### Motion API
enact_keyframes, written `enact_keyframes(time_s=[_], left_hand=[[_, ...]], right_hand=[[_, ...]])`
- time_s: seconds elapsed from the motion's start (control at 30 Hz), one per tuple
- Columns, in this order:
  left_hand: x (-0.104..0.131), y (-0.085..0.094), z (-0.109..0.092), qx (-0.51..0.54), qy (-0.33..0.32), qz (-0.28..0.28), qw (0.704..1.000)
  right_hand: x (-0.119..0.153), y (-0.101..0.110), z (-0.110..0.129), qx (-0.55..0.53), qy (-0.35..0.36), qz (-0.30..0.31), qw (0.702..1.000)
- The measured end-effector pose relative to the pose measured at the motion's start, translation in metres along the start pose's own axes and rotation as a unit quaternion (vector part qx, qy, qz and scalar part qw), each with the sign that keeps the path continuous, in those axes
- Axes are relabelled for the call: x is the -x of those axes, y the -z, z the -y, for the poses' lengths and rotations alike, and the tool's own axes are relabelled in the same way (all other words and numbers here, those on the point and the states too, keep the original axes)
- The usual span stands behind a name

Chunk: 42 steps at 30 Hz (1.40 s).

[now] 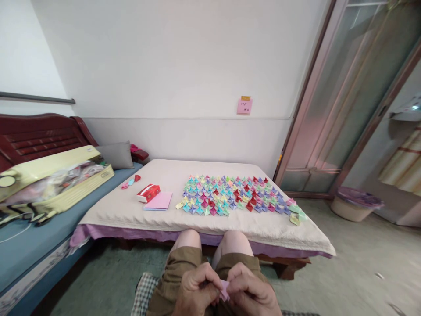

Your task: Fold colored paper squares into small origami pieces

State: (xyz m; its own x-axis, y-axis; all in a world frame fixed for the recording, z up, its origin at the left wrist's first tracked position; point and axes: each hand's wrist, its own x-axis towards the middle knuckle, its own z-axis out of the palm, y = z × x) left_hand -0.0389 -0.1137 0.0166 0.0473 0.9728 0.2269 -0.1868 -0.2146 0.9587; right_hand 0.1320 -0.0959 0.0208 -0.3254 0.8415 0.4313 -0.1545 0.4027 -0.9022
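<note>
A small pink folded paper is held between my two hands, low over my lap. My left hand pinches its left side with thumb and fingers, and my right hand pinches its right side. Beyond my knees, many small folded paper pieces in several colours stand in rows on the cloth-covered table. A stack of pink paper sheets lies left of them, beside a red and white tissue pack.
Three small paper pieces lie at the table's far left. Left of the table, an open yellow case rests on a blue bed or bench. A pink note hangs on the wall. A lined bin stands right, near the sliding door.
</note>
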Motion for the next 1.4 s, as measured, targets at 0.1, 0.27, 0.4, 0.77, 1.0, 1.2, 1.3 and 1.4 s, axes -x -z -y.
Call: enact_keyframes(time_s=[0.1, 0.27, 0.4, 0.77, 1.0, 1.2, 1.3, 1.4], left_hand=[[0.002, 0.000, -0.006, -0.025, -0.009, 0.007, 1.000], [0.006, 0.003, -0.011, -0.055, -0.001, 0.028, 0.998], [0.006, 0.001, -0.014, -0.030, 0.031, 0.030, 0.999], [0.007, -0.005, -0.010, -0.040, 0.031, 0.026, 0.998], [0.008, 0.003, -0.011, -0.263, -0.030, 0.016, 0.964], [0.002, 0.007, -0.014, -0.337, -0.096, 0.075, 0.933], [0.001, 0.007, -0.016, -0.370, -0.184, 0.082, 0.907], [0.003, 0.005, -0.016, -0.409, -0.220, 0.048, 0.884]], right_hand=[[0.000, 0.006, 0.008, 0.045, 0.029, 0.037, 0.998], [0.001, 0.009, 0.015, 0.073, 0.076, 0.061, 0.993], [0.003, 0.008, 0.016, 0.112, 0.088, 0.051, 0.988], [0.002, 0.006, 0.022, 0.179, 0.126, 0.058, 0.974], [0.001, 0.001, 0.022, 0.196, -0.009, 0.035, 0.980], [0.005, 0.001, 0.013, 0.243, -0.015, 0.028, 0.970], [0.005, 0.002, 0.011, 0.251, -0.001, 0.028, 0.968], [0.004, 0.000, 0.011, 0.261, 0.000, 0.020, 0.965]])
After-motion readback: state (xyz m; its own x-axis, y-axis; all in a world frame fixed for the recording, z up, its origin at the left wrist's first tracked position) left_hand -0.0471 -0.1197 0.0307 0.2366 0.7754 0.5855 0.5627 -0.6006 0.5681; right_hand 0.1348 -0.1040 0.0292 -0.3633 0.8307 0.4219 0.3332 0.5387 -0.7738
